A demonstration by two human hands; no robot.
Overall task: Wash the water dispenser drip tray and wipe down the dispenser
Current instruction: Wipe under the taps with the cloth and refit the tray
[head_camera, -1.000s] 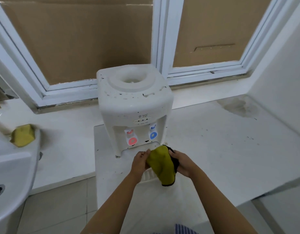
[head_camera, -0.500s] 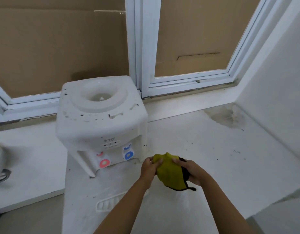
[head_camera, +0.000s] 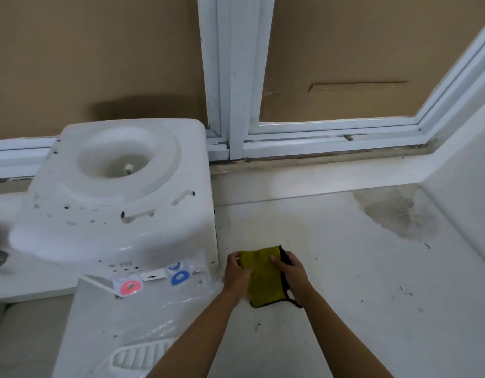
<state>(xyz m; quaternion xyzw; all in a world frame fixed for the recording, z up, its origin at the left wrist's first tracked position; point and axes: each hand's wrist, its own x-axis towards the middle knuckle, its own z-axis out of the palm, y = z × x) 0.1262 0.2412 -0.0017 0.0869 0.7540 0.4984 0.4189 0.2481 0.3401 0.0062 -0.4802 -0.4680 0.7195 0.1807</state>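
A white tabletop water dispenser [head_camera: 113,214] with black specks on its top stands at the left, its red tap [head_camera: 130,287] and blue tap [head_camera: 180,276] facing me. A yellow cloth [head_camera: 263,276] with a black edge hangs between my hands just right of the dispenser's front corner. My left hand [head_camera: 236,274] grips the cloth's left edge. My right hand [head_camera: 291,271] holds its right side, thumb on the front. The slotted white drip tray [head_camera: 139,357] lies on the white slab in front of the dispenser, partly behind my left forearm.
The white counter [head_camera: 358,296] spreads to the right, with a grey stain [head_camera: 394,211] near the back corner. A white window frame [head_camera: 230,77] backed with brown cardboard runs behind. A white wall [head_camera: 470,173] closes the right side.
The view has swung right and closer, so the dispenser now sits at the left. Both hands have carried the cloth from in front of the taps to the dispenser's right side.
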